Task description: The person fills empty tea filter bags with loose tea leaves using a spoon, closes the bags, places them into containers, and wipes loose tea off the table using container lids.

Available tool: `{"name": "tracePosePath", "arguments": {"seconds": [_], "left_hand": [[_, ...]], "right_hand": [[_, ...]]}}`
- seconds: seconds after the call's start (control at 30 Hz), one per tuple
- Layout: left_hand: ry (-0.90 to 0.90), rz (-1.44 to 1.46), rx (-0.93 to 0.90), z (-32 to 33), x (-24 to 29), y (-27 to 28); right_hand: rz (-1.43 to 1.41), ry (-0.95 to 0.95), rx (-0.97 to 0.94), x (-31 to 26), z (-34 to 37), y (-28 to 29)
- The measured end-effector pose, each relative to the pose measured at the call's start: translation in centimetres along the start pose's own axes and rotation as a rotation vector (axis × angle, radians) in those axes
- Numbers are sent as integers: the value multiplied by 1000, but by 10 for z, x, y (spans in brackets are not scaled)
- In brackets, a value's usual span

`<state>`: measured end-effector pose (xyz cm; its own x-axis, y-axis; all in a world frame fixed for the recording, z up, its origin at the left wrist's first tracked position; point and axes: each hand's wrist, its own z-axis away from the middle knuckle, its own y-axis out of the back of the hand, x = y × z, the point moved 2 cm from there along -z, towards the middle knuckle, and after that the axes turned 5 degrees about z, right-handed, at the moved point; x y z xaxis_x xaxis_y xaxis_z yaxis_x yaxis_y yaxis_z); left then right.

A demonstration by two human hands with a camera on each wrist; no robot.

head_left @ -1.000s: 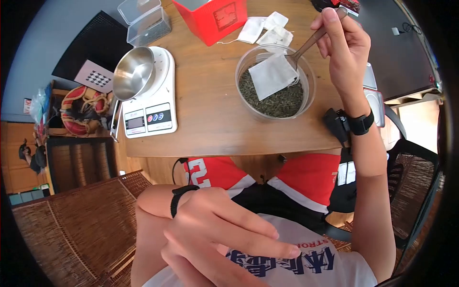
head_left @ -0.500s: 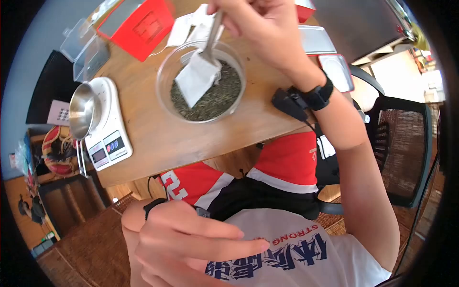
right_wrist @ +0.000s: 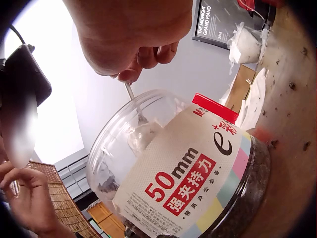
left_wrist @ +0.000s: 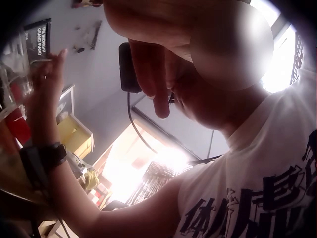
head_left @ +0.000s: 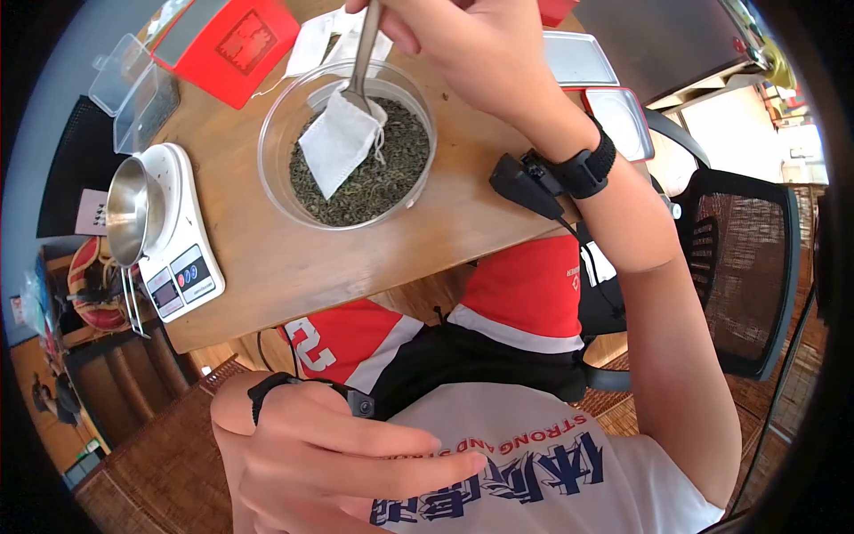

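My right hand [head_left: 485,53] grips the handle of a long metal utensil [head_left: 366,46] over a clear round tub [head_left: 270,184]. The utensil's head is mostly hidden at a white drawstring tea bag [head_left: 336,142], which lies over dark dried tea leaves [head_left: 382,182] in the tub. From the side, the right wrist view shows the tub's printed label [right_wrist: 171,183], with the hand above the rim. My left hand [head_left: 342,449] is raised in front of the shirt, fingers loosely extended and holding nothing. In the left wrist view its fingers [left_wrist: 161,101] are near the face.
On the left stands a white kitchen scale [head_left: 191,240] with a steel pan [head_left: 129,209] on it. Behind the tub are a red box [head_left: 240,49], an open clear container [head_left: 147,107] and more white bags [head_left: 311,44]. Tin trays [head_left: 580,60] lie at the right.
The head view has swung, so the table's things sit further left in it. The right hand still holds the utensil at the tea bag; the left hand stays raised at the chest.
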<state>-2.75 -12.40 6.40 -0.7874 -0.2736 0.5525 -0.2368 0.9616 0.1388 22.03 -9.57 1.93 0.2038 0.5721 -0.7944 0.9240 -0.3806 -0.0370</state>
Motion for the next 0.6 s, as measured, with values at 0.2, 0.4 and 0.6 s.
{"name": "tracePosePath", "arguments": {"seconds": [0.2, 0.4, 0.6], "left_hand": [[52, 17, 11, 7, 1, 6], [104, -27, 264, 8, 9, -8], [-116, -51, 117, 10, -4, 1]], "right_hand": [[26, -176, 57, 0, 5, -4], [88, -164, 56, 2, 4, -1], [102, -189, 81, 1, 4, -3]]}}
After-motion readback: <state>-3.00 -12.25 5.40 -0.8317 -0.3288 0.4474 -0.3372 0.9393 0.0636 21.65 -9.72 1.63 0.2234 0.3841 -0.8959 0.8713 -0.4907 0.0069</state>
